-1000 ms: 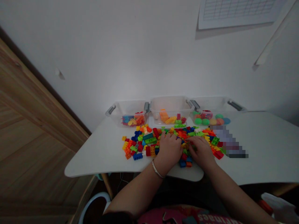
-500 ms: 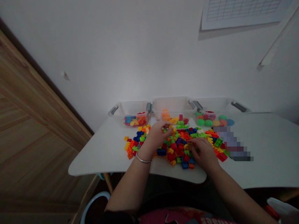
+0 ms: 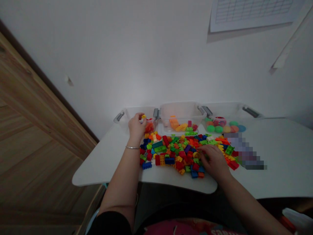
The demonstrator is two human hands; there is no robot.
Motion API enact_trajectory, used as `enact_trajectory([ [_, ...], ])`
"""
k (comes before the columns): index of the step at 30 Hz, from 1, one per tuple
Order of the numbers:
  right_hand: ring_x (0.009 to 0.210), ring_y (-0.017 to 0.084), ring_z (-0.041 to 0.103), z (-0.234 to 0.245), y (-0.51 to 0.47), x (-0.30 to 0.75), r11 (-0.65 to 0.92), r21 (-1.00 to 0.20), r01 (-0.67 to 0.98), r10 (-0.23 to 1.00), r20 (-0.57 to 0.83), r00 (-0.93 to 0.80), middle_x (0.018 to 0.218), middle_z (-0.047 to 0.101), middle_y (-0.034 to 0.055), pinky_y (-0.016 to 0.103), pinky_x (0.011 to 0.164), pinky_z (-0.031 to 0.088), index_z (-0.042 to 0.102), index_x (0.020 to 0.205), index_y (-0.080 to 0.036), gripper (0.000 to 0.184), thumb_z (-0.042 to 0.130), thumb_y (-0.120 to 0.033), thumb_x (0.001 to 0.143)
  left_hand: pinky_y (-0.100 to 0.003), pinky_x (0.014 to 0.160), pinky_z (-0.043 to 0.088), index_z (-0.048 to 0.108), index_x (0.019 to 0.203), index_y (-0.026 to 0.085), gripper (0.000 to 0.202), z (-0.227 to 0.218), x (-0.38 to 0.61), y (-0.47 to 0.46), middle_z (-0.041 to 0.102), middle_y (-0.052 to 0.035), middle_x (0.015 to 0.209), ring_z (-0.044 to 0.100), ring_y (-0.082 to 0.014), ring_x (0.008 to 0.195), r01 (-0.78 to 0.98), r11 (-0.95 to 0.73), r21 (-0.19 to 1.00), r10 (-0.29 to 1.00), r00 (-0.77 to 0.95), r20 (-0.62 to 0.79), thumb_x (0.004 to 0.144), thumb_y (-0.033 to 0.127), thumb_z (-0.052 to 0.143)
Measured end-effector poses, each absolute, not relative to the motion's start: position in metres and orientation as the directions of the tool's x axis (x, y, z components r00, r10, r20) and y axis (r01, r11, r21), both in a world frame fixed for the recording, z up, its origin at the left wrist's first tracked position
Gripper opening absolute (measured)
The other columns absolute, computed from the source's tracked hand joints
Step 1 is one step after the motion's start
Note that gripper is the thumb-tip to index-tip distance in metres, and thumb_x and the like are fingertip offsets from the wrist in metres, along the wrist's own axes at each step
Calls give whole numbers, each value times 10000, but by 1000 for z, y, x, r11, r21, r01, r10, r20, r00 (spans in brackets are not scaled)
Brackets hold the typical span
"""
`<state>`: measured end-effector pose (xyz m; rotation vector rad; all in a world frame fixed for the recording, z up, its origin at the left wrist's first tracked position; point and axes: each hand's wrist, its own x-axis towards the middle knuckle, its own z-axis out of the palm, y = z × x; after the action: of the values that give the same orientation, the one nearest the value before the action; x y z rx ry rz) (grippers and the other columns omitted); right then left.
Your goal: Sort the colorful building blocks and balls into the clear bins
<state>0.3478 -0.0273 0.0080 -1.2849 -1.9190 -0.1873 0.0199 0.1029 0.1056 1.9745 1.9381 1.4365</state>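
Note:
My left hand (image 3: 137,126) is raised over the left clear bin (image 3: 124,124), pinching a small yellow toy piece (image 3: 143,116) between thumb and fingers. Its exact shape is too small to make out. Red and orange pieces (image 3: 149,126) show inside that bin. My right hand (image 3: 215,160) rests at the right side of a heap of coloured building bricks (image 3: 181,153). Its fingers are bent, with thumb and forefinger apart beside a round yellow piece (image 3: 196,155). I see no piece lifted in that hand.
The middle clear bin (image 3: 182,109) holds orange, yellow, red and green bricks. In the right clear bin (image 3: 232,111) lie several coloured balls or egg shapes (image 3: 218,129). A blurred-out patch (image 3: 244,151) covers something on the white table (image 3: 276,163). A wooden panel (image 3: 44,140) stands at left.
My left hand has moved left and away from me, from above the heap to the left bin, carrying the yellow piece. My right hand has stayed nearly in place.

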Motion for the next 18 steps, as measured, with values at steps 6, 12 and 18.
enact_trajectory([
  [6, 948, 256, 637, 7, -28, 348, 456, -298, 838, 724, 672, -155, 944, 720, 68, 444, 852, 501, 667, 967, -235, 198, 497, -225, 866, -433, 1042, 365, 698, 979, 202, 234, 98, 22, 109, 747, -89, 976, 663, -261, 991, 864, -131, 486, 817, -184, 547, 835, 272, 527],
  [12, 945, 250, 631, 7, -28, 348, 448, -262, 855, 703, 694, -155, 940, 723, 63, 427, 844, 489, 664, 963, -227, 185, 511, -206, 862, -477, 1115, 256, 654, 1139, 204, 319, 97, 25, 106, 747, -82, 1024, 639, -260, 1059, 894, -131, 429, 812, -151, 564, 876, 298, 500],
  [18, 938, 251, 626, 7, -27, 348, 440, -228, 869, 700, 693, -173, 932, 716, 68, 417, 826, 487, 658, 954, -220, 161, 520, -238, 873, -566, 1129, 206, 635, 1158, 222, 309, 103, 36, 93, 718, -76, 1131, 603, -294, 1133, 899, -157, 409, 826, -107, 553, 873, 286, 533],
])
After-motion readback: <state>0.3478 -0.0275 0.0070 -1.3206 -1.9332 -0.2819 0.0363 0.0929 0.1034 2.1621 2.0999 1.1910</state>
